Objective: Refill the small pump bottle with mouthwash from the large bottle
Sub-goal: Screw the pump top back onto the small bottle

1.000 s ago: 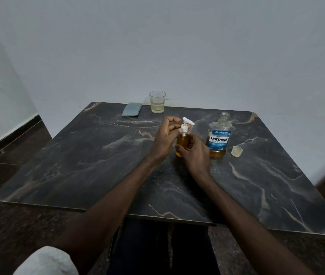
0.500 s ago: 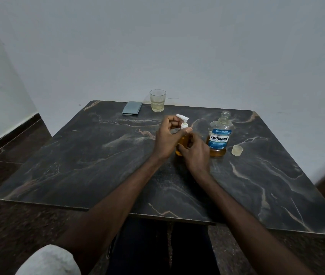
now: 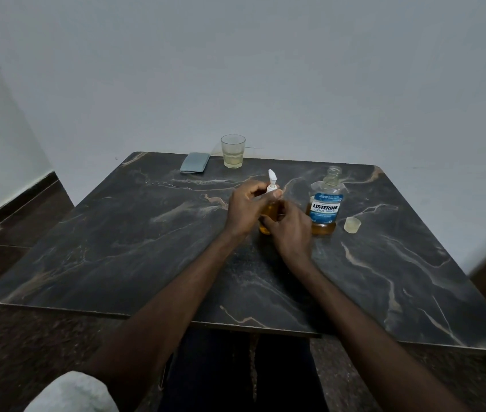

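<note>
Steadying the small pump bottle [image 3: 268, 223] at your twelve o'clock, your right hand [image 3: 290, 230] curls round its amber body; your left hand [image 3: 243, 208] pinches the white pump collar [image 3: 271, 189]. Twist gently, bottle upright, spilling nothing. At its three o'clock, the large bottle [image 3: 325, 205] stands uncapped.

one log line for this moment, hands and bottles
left hand: pinches pump collar | right hand: holds pump bottle | large bottle: uncapped, upright | cap: on table
</note>
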`<state>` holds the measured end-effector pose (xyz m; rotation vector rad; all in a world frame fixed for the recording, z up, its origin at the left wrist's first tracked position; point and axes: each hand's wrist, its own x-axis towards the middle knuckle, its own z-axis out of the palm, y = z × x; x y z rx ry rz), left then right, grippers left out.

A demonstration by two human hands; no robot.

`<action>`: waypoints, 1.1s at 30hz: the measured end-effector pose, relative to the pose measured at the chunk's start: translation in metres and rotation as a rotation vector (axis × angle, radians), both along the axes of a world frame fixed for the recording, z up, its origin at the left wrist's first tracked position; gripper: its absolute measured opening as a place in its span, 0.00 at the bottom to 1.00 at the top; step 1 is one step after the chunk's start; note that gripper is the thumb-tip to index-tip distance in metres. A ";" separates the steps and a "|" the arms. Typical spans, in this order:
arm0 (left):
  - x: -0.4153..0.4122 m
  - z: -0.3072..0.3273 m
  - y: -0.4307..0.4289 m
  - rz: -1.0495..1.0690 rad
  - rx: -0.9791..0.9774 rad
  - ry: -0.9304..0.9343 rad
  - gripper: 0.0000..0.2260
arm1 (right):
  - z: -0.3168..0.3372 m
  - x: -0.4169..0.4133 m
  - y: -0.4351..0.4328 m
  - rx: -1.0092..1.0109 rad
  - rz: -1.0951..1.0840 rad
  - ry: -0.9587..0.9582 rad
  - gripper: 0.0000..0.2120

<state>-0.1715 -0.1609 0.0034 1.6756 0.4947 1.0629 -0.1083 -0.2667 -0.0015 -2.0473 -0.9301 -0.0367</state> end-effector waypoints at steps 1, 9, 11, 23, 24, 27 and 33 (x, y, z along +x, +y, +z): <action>-0.001 0.001 0.002 -0.010 0.017 0.007 0.09 | 0.000 0.000 0.000 -0.004 -0.005 -0.009 0.24; -0.007 0.007 0.014 -0.167 0.020 0.062 0.10 | 0.002 0.001 0.001 -0.037 -0.019 -0.032 0.26; -0.009 0.009 0.016 -0.208 0.002 0.063 0.10 | 0.003 0.001 0.002 -0.039 -0.015 -0.034 0.26; -0.015 0.012 0.011 -0.248 -0.024 0.057 0.12 | 0.004 -0.001 -0.001 -0.041 0.033 0.000 0.27; -0.017 0.012 0.010 -0.257 -0.027 0.063 0.12 | 0.004 -0.001 -0.002 -0.046 0.047 0.011 0.27; -0.022 0.011 0.011 -0.306 -0.011 0.096 0.15 | 0.005 -0.001 -0.002 -0.059 0.084 0.031 0.27; -0.026 0.011 0.014 -0.335 -0.004 0.133 0.17 | 0.006 -0.002 -0.002 -0.068 0.116 0.046 0.26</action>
